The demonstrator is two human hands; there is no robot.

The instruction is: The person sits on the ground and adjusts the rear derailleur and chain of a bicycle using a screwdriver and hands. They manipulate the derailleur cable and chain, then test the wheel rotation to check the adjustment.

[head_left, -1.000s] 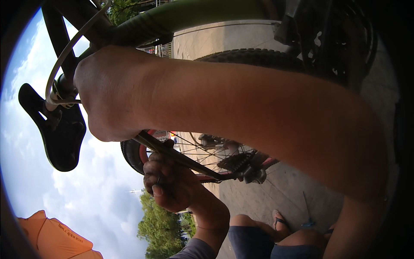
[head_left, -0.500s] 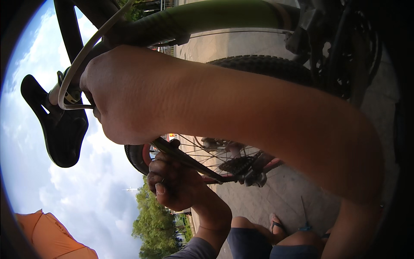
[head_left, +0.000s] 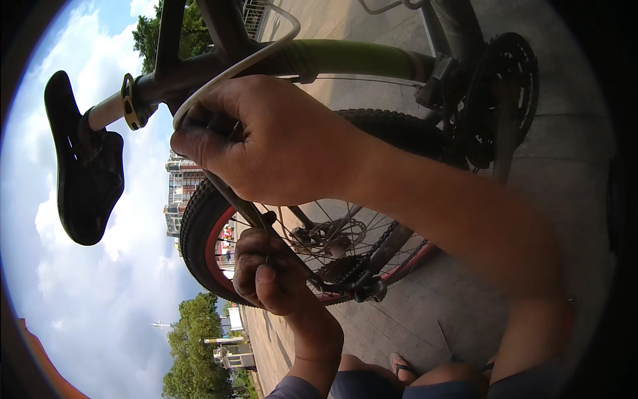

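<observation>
My right hand [head_left: 262, 143] is closed at the seat-stay junction, its darkened thumb and fingertips pinching beside the end of the white cable housing [head_left: 266, 46]; what else they hold is hidden. Below it, my left hand [head_left: 272, 272], grimy at the fingers, is curled round the bicycle's dark seat stay [head_left: 236, 203], thumb bent. The frame's green tube [head_left: 359, 56] runs across the top. Left of it are the black saddle [head_left: 90, 189] and gold seat clamp [head_left: 133, 100]. Behind both hands are the knobby rear tyre [head_left: 196, 223] with a red rim, the cassette [head_left: 342, 269] and spokes.
The chainring [head_left: 518, 86] is at upper right. A long thin tool [head_left: 445, 339] lies on the paving [head_left: 465, 292] near my knees [head_left: 438, 379] and sandalled foot [head_left: 405, 369]. Trees [head_left: 199, 332], a building [head_left: 185, 193] and an orange canopy edge [head_left: 40, 366] stand beyond.
The view has shifted, uncovering more rear wheel and a building. My right hand sits further right, turned so its thumb and fingertips show at the white cable. My left hand stays curled on the stay.
</observation>
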